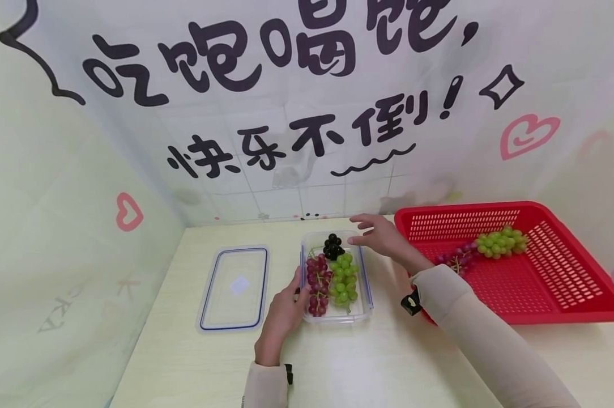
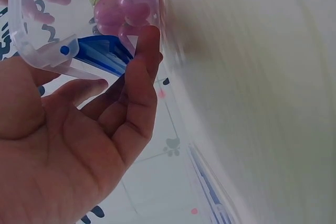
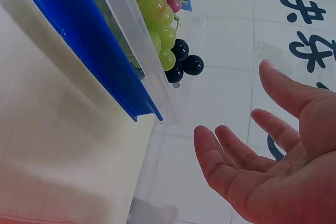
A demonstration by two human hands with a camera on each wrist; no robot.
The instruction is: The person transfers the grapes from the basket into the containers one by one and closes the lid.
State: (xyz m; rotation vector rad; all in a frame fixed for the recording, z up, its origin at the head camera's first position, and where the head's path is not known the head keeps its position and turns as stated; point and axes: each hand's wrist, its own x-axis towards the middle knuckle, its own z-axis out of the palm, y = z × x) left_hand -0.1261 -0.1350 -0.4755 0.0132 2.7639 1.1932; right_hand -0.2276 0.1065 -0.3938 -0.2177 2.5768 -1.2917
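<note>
A clear plastic food container (image 1: 336, 319) with blue side latches stands on the table. Inside it lie a bunch of red grapes (image 1: 318, 283), a bunch of green grapes (image 1: 344, 280) and a small bunch of black grapes (image 1: 333, 247). My left hand (image 1: 285, 311) holds the container's left side, its fingers by the blue latch (image 2: 102, 53) and its thumb at the rim. Above the container's far right corner hovers my right hand (image 1: 380, 235), fingers spread and nothing in them. In the right wrist view, that hand is apart from the black grapes (image 3: 181, 64).
A clear lid (image 1: 234, 289) with a blue seal lies flat left of the container. At the right stands a red perforated basket (image 1: 521, 294) holding green grapes (image 1: 502, 242) and purple-red grapes (image 1: 460, 259). A printed cloth (image 1: 281, 113) hangs behind the table.
</note>
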